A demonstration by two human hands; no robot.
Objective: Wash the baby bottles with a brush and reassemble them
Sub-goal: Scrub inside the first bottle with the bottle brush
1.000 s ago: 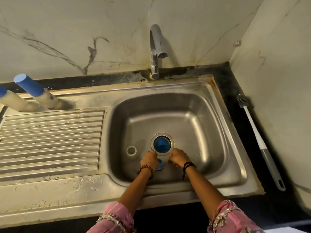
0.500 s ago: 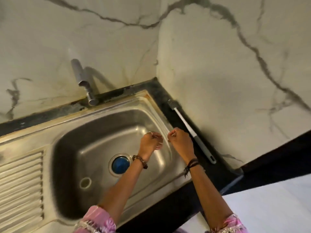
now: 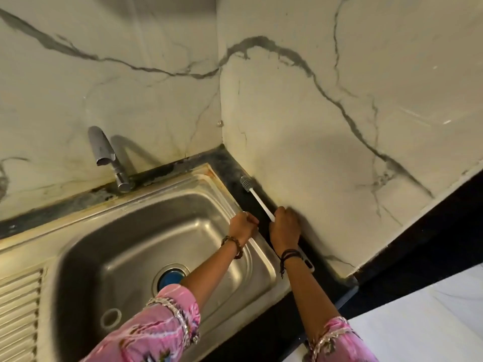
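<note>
Head: right hand (image 3: 285, 228) grips brush (image 3: 257, 197); white shaft, grey bristles.

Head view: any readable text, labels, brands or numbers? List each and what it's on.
None readable. No print shows on the brush, the tap, the sink, the marble wall or the pink sleeves.
</note>
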